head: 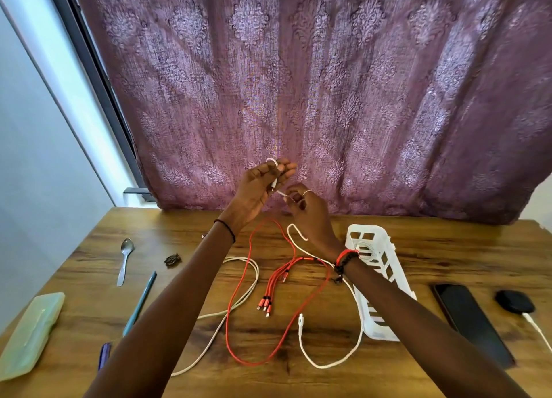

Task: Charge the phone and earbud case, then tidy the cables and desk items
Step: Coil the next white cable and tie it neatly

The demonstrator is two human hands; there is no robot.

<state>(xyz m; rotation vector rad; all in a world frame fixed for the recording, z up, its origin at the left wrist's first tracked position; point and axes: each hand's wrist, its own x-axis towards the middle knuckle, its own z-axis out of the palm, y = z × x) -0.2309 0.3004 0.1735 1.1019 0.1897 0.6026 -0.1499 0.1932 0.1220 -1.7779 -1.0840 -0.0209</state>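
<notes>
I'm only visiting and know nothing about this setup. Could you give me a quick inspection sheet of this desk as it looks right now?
Surface: wooden table, grain visible.
Job's things: phone lies flat at the right, no cable seen in it; black earbud case beside it with a charger lead plugged in; white basket mid-right.
Clutter: spoon, teal pen, green case and purple pen at the left; small dark object, unclear what.
Hands: left hand and right hand raised above the table, both holding one white cable.
Cables: red multi-head cable and second white cable lie loose, overlapping.
Surroundings: purple patterned curtain; pale wall at the left.
</notes>
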